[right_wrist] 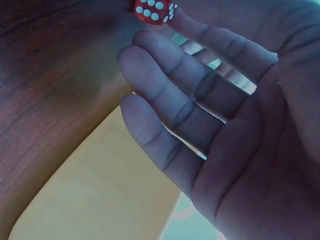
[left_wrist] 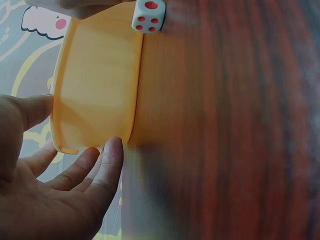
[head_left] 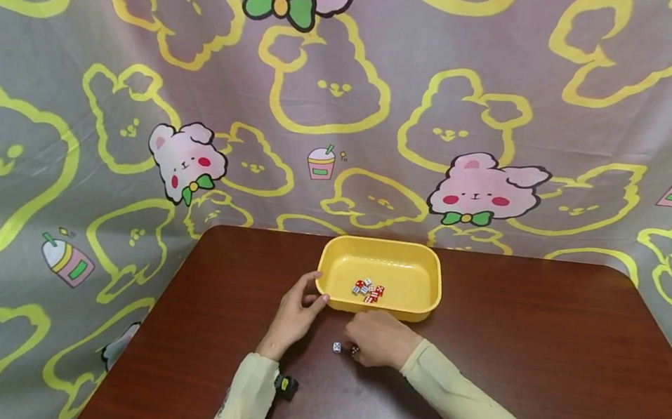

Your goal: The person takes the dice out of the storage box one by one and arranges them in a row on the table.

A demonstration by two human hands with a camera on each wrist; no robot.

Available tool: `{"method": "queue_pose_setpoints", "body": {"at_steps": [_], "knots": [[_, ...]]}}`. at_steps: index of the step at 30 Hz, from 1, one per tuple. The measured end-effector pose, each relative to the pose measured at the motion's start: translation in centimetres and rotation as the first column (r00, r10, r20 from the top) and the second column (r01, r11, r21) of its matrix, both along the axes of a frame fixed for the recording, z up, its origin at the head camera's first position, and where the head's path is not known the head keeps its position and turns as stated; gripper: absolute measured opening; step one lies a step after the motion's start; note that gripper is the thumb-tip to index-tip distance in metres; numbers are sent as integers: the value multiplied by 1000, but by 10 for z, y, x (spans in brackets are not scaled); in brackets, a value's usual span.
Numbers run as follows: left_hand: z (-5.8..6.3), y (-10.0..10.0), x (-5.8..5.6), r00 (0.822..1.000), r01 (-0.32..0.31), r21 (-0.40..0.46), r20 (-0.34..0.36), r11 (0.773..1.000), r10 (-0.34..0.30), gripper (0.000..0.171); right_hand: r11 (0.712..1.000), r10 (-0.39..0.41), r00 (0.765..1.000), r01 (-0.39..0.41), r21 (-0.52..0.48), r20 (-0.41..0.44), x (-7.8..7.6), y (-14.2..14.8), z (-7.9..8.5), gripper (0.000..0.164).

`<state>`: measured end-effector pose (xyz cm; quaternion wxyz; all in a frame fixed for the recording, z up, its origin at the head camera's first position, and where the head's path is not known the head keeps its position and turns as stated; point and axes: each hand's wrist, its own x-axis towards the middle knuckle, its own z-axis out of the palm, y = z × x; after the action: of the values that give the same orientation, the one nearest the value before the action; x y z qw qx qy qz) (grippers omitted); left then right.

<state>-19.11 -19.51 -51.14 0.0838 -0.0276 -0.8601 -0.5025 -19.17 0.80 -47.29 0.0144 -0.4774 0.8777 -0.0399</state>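
Observation:
My left hand (head_left: 294,314) holds the left end of a yellow plastic bin (head_left: 376,310). In the left wrist view its thumb (left_wrist: 37,111) is at the rim and its fingers spread along the end wall. Just in front of the bin, my right hand (head_left: 381,339) is low over the table, thumb and index finger at a red die (right_wrist: 150,11) with white pips, the other fingers loosely bent. A white die (head_left: 337,347) lies on the table left of that hand. Several red and white dice (head_left: 371,290) are clustered inside the bin.
The bin stands near the back edge of a dark reddish-brown wooden table (head_left: 512,374). Behind and beside the table hangs a grey curtain (head_left: 387,110) with cartoon prints. A small black device (head_left: 286,387) sits at the left wrist.

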Motion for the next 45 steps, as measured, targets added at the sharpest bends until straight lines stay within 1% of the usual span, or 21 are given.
{"method": "queue_pose_setpoints", "body": {"at_steps": [5, 9, 12, 15, 18, 26, 31, 38, 41, 45], "knots": [[0, 0, 0, 1000, 0, 5, 8, 1000, 0, 49, 1000, 2, 1000, -3, -10, -11, 1, 0, 3, 22], [-1, 0, -1, 1000, -5, 1, 6, 1000, 5, 49, 1000, 15, 1000, -14, -13, 6, 0, 0, 6, 18], [-1, 0, -1, 1000, -3, 4, 3, 1000, 3, 49, 1000, 15, 1000, -15, -9, 9, -1, -1, 8, 19], [-1, 0, -1, 1000, 0, 3, -9, 1000, 0, 48, 1000, 6, 1000, -6, 7, 2, -2, -1, 12, 20], [-1, 0, -1, 1000, -5, -1, -14, 1000, 5, 48, 1000, 5, 1000, -5, 14, 10, -3, -2, 17, 18], [-1, -1, -1, 1000, -5, 0, -6, 1000, 5, 48, 999, 32, 999, -32, 7, 8, -4, -2, 27, 17], [-1, -1, 0, 1000, 2, 6, -2, 1000, -2, 48, 1000, 24, 999, -24, 15, 26, -6, -2, 32, 17], [-1, -1, 0, 1000, 8, -6, -25, 1000, -8, 48, 1000, 13, 1000, -13, 27, -10, -12, -1, 36, 14], [-1, -1, 0, 1000, 5, 2, -8, 1000, -5, 48, 999, 7, 1000, -6, 31, -17, -15, 0, 39, 12], [0, 0, 0, 1000, 3, 10, 10, 1000, -3, 49, 1000, -12, 1000, 12, 26, -5, -17, 1, 44, 11]]}}
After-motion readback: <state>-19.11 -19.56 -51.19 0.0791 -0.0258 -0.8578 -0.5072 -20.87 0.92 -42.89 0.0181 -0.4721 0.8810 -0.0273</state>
